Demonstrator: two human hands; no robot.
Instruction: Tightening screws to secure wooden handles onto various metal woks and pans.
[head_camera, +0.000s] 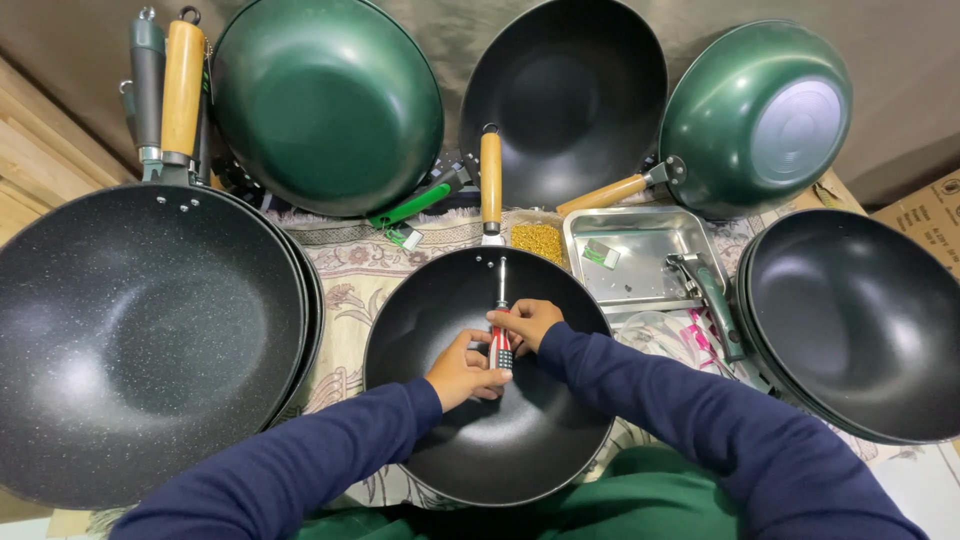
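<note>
Both hands, left (462, 372) and right (528, 322), clamped fingers on the screwdriver (501, 330) standing tip-up inside the wok (440, 420), aimed at the handle (490, 180) screws, where a slip could scratch the coating

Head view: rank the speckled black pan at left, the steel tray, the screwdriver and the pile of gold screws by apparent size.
1. Speckled black pan, nearer the camera, which may enlarge it.
2. Steel tray.
3. Screwdriver, held in both hands.
4. Pile of gold screws.
</note>
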